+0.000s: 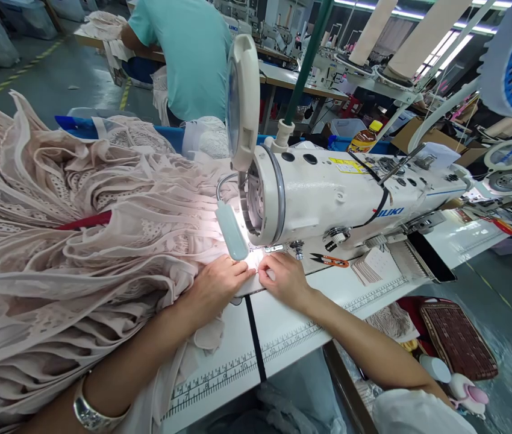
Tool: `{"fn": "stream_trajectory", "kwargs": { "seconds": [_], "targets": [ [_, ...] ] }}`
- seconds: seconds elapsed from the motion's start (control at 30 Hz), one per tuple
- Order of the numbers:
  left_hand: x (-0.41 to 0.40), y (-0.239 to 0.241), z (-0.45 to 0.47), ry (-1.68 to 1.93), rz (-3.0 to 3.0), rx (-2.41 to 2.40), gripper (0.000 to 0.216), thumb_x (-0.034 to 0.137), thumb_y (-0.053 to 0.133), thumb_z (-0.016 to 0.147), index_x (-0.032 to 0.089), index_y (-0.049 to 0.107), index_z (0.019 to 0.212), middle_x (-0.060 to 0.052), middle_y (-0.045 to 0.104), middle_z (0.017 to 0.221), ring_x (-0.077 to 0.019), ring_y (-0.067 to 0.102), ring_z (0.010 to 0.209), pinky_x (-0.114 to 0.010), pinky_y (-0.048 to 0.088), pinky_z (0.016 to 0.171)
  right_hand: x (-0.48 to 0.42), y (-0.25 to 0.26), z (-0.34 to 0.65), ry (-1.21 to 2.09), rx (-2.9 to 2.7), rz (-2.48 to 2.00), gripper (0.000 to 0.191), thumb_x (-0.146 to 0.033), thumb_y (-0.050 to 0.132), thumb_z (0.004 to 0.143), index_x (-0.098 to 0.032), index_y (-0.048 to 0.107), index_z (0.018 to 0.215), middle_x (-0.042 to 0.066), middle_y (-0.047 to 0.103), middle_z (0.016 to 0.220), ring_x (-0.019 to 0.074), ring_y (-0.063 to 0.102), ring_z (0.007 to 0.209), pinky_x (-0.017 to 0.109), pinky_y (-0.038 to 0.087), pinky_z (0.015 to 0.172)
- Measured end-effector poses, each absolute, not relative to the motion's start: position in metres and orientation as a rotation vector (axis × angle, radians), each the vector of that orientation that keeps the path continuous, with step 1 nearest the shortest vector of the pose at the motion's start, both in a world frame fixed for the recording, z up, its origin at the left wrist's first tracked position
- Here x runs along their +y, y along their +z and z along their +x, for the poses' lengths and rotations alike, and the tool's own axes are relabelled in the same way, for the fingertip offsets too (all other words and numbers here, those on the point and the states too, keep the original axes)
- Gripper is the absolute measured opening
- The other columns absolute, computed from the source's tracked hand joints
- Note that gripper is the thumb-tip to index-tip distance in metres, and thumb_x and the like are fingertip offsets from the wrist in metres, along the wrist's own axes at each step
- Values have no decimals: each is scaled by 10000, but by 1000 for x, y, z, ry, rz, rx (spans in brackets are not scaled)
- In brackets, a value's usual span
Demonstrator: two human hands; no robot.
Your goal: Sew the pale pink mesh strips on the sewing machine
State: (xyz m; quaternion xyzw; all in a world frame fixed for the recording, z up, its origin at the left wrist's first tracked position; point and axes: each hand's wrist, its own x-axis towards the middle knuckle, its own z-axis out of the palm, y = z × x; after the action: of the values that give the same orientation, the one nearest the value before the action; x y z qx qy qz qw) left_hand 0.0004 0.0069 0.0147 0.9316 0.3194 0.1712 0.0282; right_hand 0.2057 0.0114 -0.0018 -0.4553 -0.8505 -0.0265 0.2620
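Under the head of a white sewing machine, both of my hands meet at the lit needle area. My left hand is closed, its fingertips pressed on a pale beige fabric. On the other side of that spot, my right hand pinches the same fabric between thumb and fingers. The needle and presser foot are mostly hidden by the lamp and my fingers. A large heap of beige lace-trimmed garments spreads out to the left, against my left forearm.
Orange-handled thread snips and a stack of small fabric pieces lie right of my hand. A small grey-green lamp hangs by the machine head. A printed ruler runs along the table edge. A co-worker in a teal shirt sits ahead.
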Motion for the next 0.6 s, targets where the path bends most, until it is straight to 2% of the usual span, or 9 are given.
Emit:
{"fn": "stream_trajectory", "kwargs": {
  "seconds": [0.07,0.17,0.3,0.47,0.6],
  "targets": [
    [7,15,1,536,2884,977,301,21,371,945,154,629,1021,-41,636,844,-190,565,773,-304,388,596,12,-1,209,49,-2228,-1282,127,-139,571,824,-237,593,746,-18,665,698,152,592,691,253,395,613],
    [6,13,0,599,2894,976,303,14,368,946,151,628,1023,-40,641,848,-185,569,780,-295,395,599,14,2,215,202,-2221,-1246,118,-185,592,873,-241,618,772,-29,708,759,144,634,740,244,424,658],
    [5,9,-1,676,2886,988,278,33,395,950,156,633,1024,-36,635,843,-176,564,766,-288,418,624,15,7,223,299,-2287,-1106,156,-225,512,940,-228,650,867,5,728,868,150,665,839,255,476,730],
    [4,7,0,680,2860,1022,258,80,406,971,161,650,956,-31,617,803,-172,568,756,-289,436,645,14,8,229,316,-2372,-951,299,-107,450,851,-237,696,962,12,724,942,147,652,871,261,516,757],
    [3,8,0,651,2793,1082,241,126,405,981,174,640,972,-53,659,916,-185,588,818,-297,460,695,14,11,232,245,-2515,-951,326,-96,481,846,-256,720,998,8,696,1004,147,622,924,245,503,700]
  ]
}}
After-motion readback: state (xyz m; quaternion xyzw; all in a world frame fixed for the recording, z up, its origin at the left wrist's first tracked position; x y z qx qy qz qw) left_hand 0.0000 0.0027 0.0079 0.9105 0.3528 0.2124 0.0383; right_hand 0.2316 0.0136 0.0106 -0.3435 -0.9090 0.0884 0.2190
